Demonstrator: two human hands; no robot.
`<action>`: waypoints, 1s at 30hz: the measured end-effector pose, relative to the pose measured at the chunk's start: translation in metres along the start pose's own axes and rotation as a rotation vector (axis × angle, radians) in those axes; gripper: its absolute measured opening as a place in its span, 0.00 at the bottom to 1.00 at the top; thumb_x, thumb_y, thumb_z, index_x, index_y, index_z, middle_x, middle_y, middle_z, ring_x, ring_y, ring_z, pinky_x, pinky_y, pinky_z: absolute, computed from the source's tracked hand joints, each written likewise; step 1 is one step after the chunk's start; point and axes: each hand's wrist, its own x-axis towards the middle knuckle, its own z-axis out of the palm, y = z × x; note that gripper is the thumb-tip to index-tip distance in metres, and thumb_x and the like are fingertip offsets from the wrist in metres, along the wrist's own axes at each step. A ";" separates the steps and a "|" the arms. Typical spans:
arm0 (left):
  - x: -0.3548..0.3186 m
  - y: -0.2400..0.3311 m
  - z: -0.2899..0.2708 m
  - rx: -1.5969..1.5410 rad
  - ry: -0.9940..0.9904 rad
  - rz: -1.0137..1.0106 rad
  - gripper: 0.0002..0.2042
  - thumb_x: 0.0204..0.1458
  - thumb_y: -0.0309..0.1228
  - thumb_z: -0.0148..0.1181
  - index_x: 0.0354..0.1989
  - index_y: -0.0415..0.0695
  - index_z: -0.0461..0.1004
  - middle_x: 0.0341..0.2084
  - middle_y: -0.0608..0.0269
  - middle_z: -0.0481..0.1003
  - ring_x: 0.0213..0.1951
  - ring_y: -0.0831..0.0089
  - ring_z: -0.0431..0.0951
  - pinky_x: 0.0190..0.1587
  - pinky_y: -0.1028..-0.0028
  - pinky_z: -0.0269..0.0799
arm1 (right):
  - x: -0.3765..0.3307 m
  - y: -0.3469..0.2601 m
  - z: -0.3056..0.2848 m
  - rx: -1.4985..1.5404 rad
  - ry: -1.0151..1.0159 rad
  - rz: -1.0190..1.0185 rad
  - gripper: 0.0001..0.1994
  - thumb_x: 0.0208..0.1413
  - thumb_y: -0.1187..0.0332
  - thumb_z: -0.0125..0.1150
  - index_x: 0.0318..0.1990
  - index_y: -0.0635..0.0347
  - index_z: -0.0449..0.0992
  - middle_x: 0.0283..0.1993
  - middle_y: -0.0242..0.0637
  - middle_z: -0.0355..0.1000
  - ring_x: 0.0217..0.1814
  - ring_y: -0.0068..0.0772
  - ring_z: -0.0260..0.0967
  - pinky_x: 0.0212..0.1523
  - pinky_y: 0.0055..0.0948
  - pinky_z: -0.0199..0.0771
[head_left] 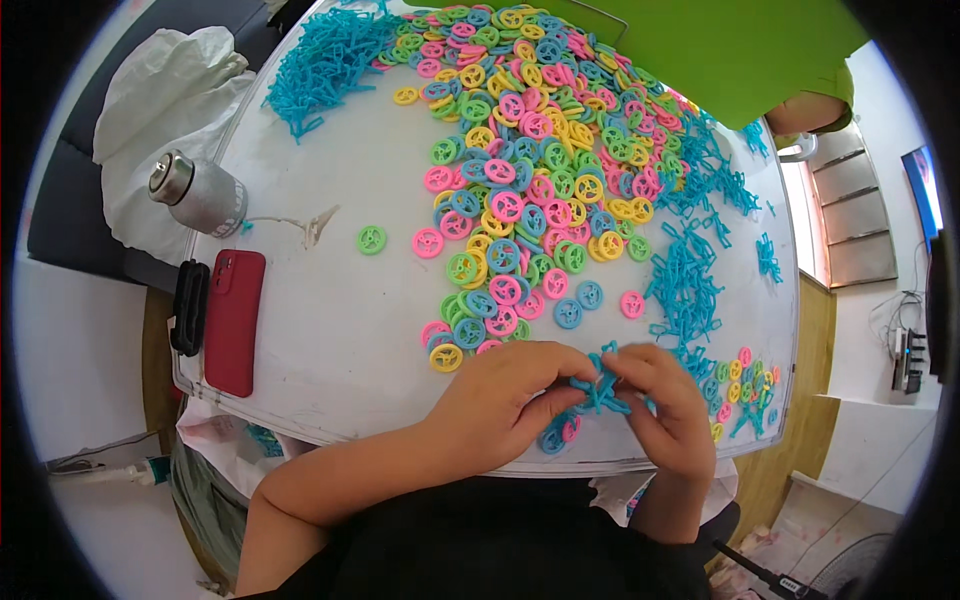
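Screen (928, 190): flat panel w/ blue-pink lit face, seen edge-on at 3 o'clock on far wall. White plastic bag (165, 110), crumpled, at 10 o'clock beside table edge. No labels or signs legible.

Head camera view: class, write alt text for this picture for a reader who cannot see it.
A person's left hand and right hand together pinch a small blue plastic frame piece at the near edge of a white table. Beyond lies a heap of pink, yellow, green and blue plastic wheels, with piles of blue frame pieces, a red phone and a metal can.
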 end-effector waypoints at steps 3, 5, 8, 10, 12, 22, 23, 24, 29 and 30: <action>0.001 0.003 -0.002 0.078 -0.106 0.018 0.11 0.51 0.21 0.65 0.44 0.42 0.76 0.35 0.58 0.79 0.38 0.65 0.81 0.40 0.71 0.76 | 0.007 0.006 0.000 -0.412 0.058 -0.209 0.23 0.46 0.85 0.63 0.52 0.61 0.78 0.51 0.49 0.72 0.48 0.36 0.76 0.47 0.31 0.77; 0.000 0.004 0.001 -0.040 -0.096 -0.043 0.11 0.52 0.21 0.65 0.44 0.42 0.76 0.34 0.58 0.79 0.36 0.66 0.81 0.39 0.71 0.76 | 0.012 0.003 0.004 -0.420 0.124 -0.311 0.20 0.46 0.85 0.64 0.48 0.62 0.79 0.49 0.47 0.74 0.47 0.38 0.77 0.44 0.31 0.77; 0.002 0.005 -0.002 0.030 -0.106 -0.025 0.12 0.51 0.21 0.65 0.45 0.42 0.75 0.34 0.58 0.77 0.36 0.67 0.80 0.38 0.72 0.76 | 0.013 0.008 0.001 -0.552 0.178 -0.444 0.17 0.44 0.82 0.68 0.44 0.63 0.79 0.45 0.45 0.77 0.43 0.40 0.77 0.41 0.30 0.76; 0.000 0.002 -0.002 -0.016 -0.079 -0.039 0.12 0.52 0.20 0.65 0.45 0.41 0.74 0.35 0.59 0.76 0.36 0.69 0.80 0.37 0.73 0.76 | 0.009 0.012 0.005 -0.513 0.218 -0.430 0.16 0.43 0.83 0.68 0.42 0.64 0.79 0.43 0.46 0.77 0.44 0.41 0.77 0.43 0.31 0.76; -0.001 -0.001 0.000 -0.066 -0.054 -0.050 0.13 0.52 0.19 0.65 0.45 0.40 0.74 0.36 0.59 0.75 0.37 0.71 0.79 0.37 0.74 0.76 | 0.006 0.013 0.005 -0.479 0.260 -0.414 0.15 0.42 0.84 0.68 0.41 0.66 0.78 0.41 0.47 0.77 0.44 0.42 0.77 0.44 0.32 0.76; -0.003 -0.002 -0.001 -0.184 -0.051 -0.150 0.11 0.53 0.17 0.64 0.44 0.38 0.74 0.37 0.61 0.75 0.35 0.78 0.78 0.35 0.78 0.77 | -0.002 0.011 0.005 -0.473 0.316 -0.366 0.14 0.39 0.82 0.72 0.36 0.66 0.78 0.35 0.43 0.76 0.37 0.36 0.74 0.35 0.28 0.72; -0.003 -0.002 -0.001 -0.166 -0.049 -0.136 0.11 0.53 0.17 0.64 0.44 0.38 0.74 0.36 0.61 0.75 0.34 0.78 0.78 0.34 0.78 0.77 | -0.003 0.010 0.006 -0.432 0.315 -0.366 0.13 0.39 0.82 0.72 0.35 0.66 0.78 0.34 0.42 0.75 0.35 0.35 0.73 0.34 0.27 0.70; -0.004 -0.002 0.000 -0.165 -0.049 -0.136 0.11 0.53 0.17 0.64 0.44 0.38 0.74 0.36 0.61 0.75 0.34 0.78 0.78 0.34 0.78 0.77 | -0.005 0.012 0.007 -0.431 0.316 -0.366 0.13 0.39 0.82 0.72 0.35 0.66 0.78 0.34 0.42 0.75 0.35 0.35 0.73 0.34 0.27 0.70; -0.004 -0.001 -0.002 -0.145 -0.041 -0.119 0.11 0.54 0.18 0.64 0.45 0.38 0.74 0.36 0.61 0.76 0.34 0.79 0.78 0.33 0.79 0.76 | -0.005 0.015 0.009 -0.329 0.333 -0.344 0.14 0.39 0.82 0.73 0.35 0.66 0.78 0.33 0.41 0.75 0.33 0.32 0.72 0.33 0.27 0.69; -0.004 -0.001 -0.002 -0.145 -0.042 -0.119 0.11 0.54 0.18 0.64 0.45 0.38 0.74 0.36 0.61 0.76 0.34 0.79 0.78 0.33 0.79 0.76 | -0.005 0.015 0.009 -0.329 0.333 -0.345 0.14 0.39 0.82 0.73 0.35 0.66 0.78 0.33 0.41 0.75 0.33 0.32 0.72 0.33 0.27 0.69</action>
